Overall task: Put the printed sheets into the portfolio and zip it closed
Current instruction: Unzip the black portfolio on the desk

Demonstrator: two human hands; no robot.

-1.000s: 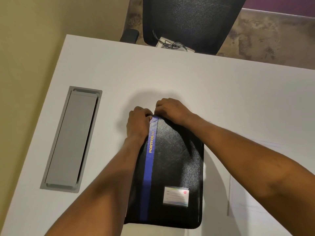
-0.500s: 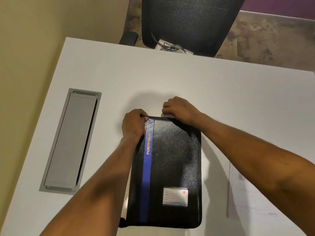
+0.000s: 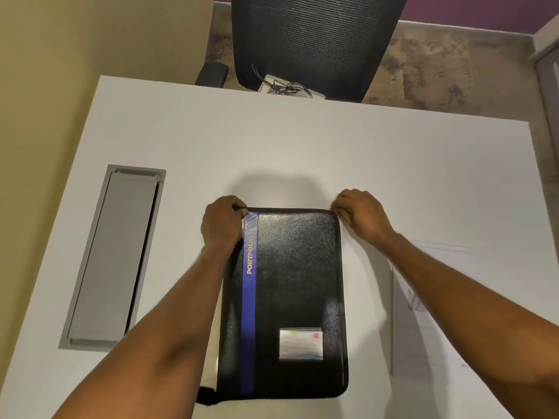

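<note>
Centrally on a white desk [image 3: 302, 152] lies a closed black zip portfolio [image 3: 290, 297] with a blue stripe and a card pocket. At the portfolio's far left corner, the left hand [image 3: 222, 222] is curled shut, pinching that corner. At its far right corner, the right hand [image 3: 361, 211] is closed with fingertips pinched at the zip edge; the pull itself is hidden. Right of the portfolio, printed sheets [image 3: 423, 322] lie flat on the desk. Left of it sits a grey cable hatch [image 3: 112, 258].
</note>
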